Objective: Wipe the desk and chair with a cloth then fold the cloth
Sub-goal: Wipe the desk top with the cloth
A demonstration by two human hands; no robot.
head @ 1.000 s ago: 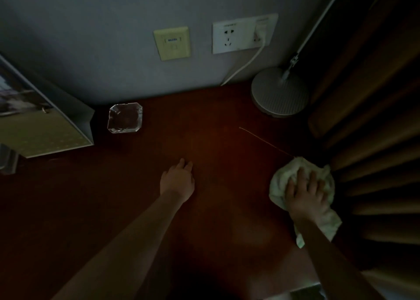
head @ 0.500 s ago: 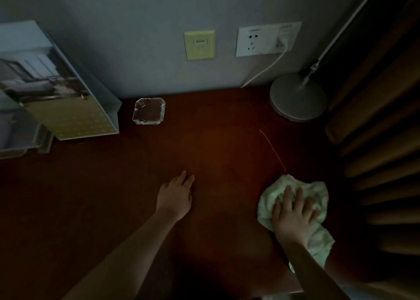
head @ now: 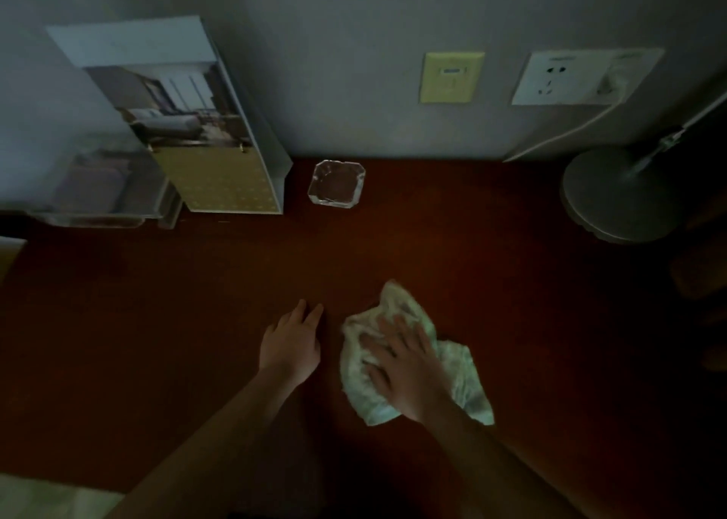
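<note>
Our right hand lies flat on top of the cloth. Its fingers are spread out and press the cloth down onto the desk. The cloth is pale and all bunched up, and it sits near the middle of the desk. Our left hand rests flat on the bare wood at 9 o'clock from the cloth, just beside it. Its fingers are straight and close together, and it holds nothing.

We think we are in the middle of wiping the desk. To do it well, we should push down with the whole palm, so the cloth slides with the hand and does not slip out. Long strokes, one next to the other, should leave no strip missed.

Farther out, a glass ashtray sits at 11 o'clock, by the wall. A picture stand is at 10 o'clock and a round lamp base is at 2 o'clock. We should wipe gently around these, because the glass could slide or chip.

We cannot see the chair here. Wiping it and folding the cloth look not yet done.
</note>
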